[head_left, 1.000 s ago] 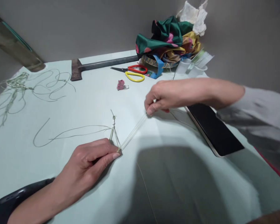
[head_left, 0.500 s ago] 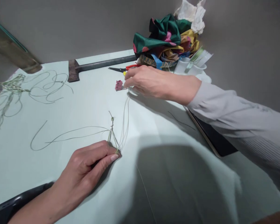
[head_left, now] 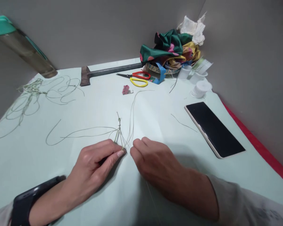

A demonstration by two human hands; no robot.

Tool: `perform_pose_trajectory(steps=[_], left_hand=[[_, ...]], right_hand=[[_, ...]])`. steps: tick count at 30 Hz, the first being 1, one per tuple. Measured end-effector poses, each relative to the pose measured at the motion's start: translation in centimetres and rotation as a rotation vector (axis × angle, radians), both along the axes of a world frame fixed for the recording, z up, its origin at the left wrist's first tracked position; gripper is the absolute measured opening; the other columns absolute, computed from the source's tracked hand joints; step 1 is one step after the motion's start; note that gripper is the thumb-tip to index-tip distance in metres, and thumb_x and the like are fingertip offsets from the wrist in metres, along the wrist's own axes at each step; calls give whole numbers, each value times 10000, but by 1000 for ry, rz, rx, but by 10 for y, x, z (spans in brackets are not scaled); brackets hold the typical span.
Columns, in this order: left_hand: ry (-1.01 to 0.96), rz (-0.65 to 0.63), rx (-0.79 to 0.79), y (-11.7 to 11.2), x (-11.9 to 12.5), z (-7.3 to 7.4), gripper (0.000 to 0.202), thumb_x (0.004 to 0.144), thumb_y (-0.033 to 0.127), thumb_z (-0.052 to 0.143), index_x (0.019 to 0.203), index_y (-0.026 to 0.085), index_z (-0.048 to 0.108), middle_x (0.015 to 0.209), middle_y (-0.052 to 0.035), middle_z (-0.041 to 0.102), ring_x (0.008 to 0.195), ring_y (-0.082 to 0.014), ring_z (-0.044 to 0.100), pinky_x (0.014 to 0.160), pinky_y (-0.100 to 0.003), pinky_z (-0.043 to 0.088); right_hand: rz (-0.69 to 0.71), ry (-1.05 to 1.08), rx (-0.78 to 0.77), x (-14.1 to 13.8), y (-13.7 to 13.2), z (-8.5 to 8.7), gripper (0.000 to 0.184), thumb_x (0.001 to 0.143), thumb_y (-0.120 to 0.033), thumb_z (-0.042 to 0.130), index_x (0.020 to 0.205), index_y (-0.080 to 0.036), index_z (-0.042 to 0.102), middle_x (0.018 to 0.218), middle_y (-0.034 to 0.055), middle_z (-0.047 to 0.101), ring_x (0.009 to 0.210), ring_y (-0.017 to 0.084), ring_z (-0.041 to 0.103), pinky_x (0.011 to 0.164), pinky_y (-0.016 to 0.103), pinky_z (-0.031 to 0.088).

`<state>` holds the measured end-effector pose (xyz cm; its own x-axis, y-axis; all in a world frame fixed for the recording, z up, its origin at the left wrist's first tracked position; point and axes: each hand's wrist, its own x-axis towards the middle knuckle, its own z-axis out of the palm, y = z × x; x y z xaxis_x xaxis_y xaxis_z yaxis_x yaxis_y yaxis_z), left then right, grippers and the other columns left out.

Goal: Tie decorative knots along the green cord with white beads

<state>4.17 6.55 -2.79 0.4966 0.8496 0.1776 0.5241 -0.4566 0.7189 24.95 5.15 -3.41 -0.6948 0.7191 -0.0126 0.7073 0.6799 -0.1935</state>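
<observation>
My left hand (head_left: 94, 163): thumb and forefinger pinched together on the knotted cord (head_left: 119, 125).
My right hand (head_left: 155, 166): curled just beside it, fingertips hidden; I cannot tell whether they grip anything.
Knotted cord: on the pale table (head_left: 94, 106), knotted end pointing away from me.
Beyond: pink clip (head_left: 125, 90), then scissors (head_left: 132, 76).

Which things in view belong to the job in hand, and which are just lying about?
Belonging, it seems:
knotted cords, pinched by the left hand
scissors, white spool and tangled cords, perhaps

Probably just lying about:
phone
hammer-like tool
bottle
heaped cloth
</observation>
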Motion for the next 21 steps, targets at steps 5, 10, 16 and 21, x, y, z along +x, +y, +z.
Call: perform_pose_trajectory(steps=[5, 10, 16, 21], left_hand=[[-27, 15, 13, 2, -1, -1, 243, 1019, 185, 570, 865, 222, 756, 715, 63, 699, 630, -61, 630, 609, -146, 464], [-34, 18, -2, 2, -2, -3, 237, 1036, 213, 571, 920, 242, 777, 767, 59, 744, 662, -69, 666, 616, -157, 485], [-53, 8, 12, 1, -4, -6, 207, 1060, 198, 560, 976, 268, 736, 845, 85, 764, 729, -48, 688, 684, -122, 506], [-1, -38, 27, 1, -5, -10, 217, 1091, 193, 504, 1029, 248, 705, 866, 42, 732, 739, -76, 676, 688, -160, 514]], right_hand=[[-216, 258, -247, 7, 6, 3, 202, 877, 0, 509, 896, -196, 558, 826, 14, 628, 635, 137, 519, 520, 285, 341], [-362, 445, -548, 11, -1, 8, 155, 930, -89, 507, 1034, -192, 558, 719, -29, 609, 621, 140, 571, 572, 265, 403], [-154, 290, -190, 0, -18, -10, 315, 889, 12, 445, 1086, -179, 600, 885, 59, 730, 631, 190, 639, 572, 339, 414], [20, 256, -201, -7, -15, -2, 409, 797, 67, 450, 1096, -172, 596, 892, 48, 749, 669, 193, 652, 544, 344, 374]])
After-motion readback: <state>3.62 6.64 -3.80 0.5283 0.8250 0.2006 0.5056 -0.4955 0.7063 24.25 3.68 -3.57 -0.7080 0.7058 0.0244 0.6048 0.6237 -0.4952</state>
